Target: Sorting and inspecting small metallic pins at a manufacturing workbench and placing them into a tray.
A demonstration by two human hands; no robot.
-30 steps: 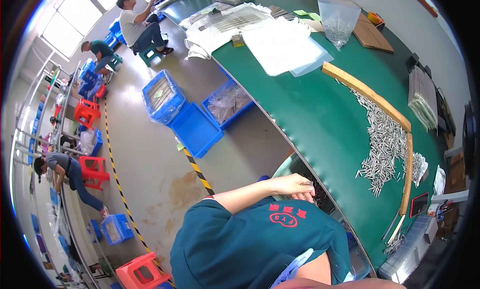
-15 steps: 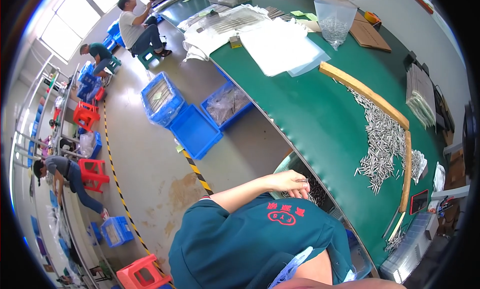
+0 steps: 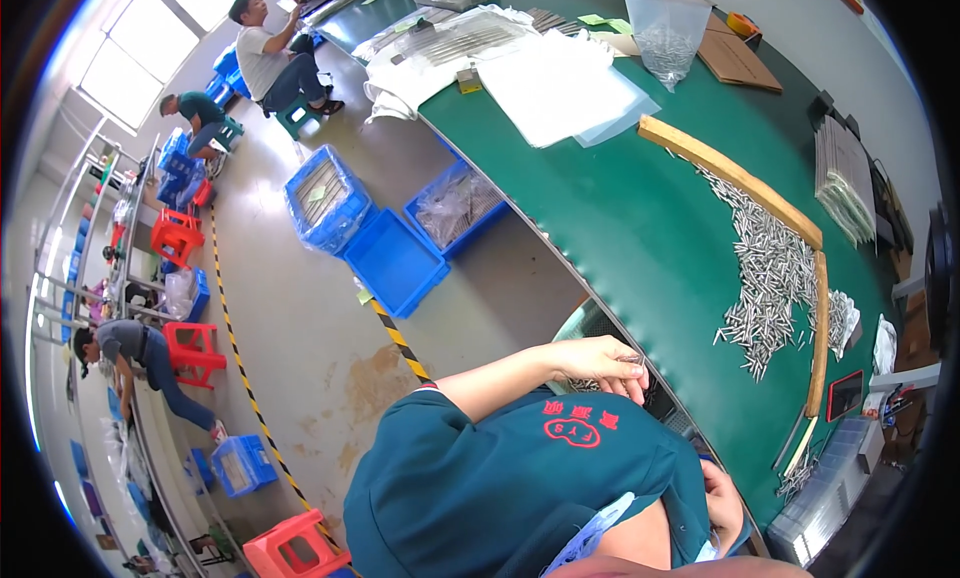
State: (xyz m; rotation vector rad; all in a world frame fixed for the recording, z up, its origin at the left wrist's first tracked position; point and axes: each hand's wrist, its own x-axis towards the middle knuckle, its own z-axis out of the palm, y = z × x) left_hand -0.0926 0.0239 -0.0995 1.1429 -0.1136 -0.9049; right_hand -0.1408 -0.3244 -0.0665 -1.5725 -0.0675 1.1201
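My left hand reaches across in front of my dark green shirt, close to the table's edge. Its fingers are pinched on a few small metal pins. Below that hand a pale green basket holds more pins, partly hidden by the hand and the shirt. My right hand is low at the right, against the shirt and beside the table edge. Its fingers are curled, and what they hold, if anything, is hidden. On the green table lies a heap of shiny metal pins, bordered by wooden strips.
A clear bag of pins and white sheets lie farther along the table. Blue crates stand on the floor to the left, near a red stool. Several co-workers sit or bend at the left.
My left hand has moved right, from over the basket toward the table edge, with pins in its fingers. My right hand has come into view at the lower right.
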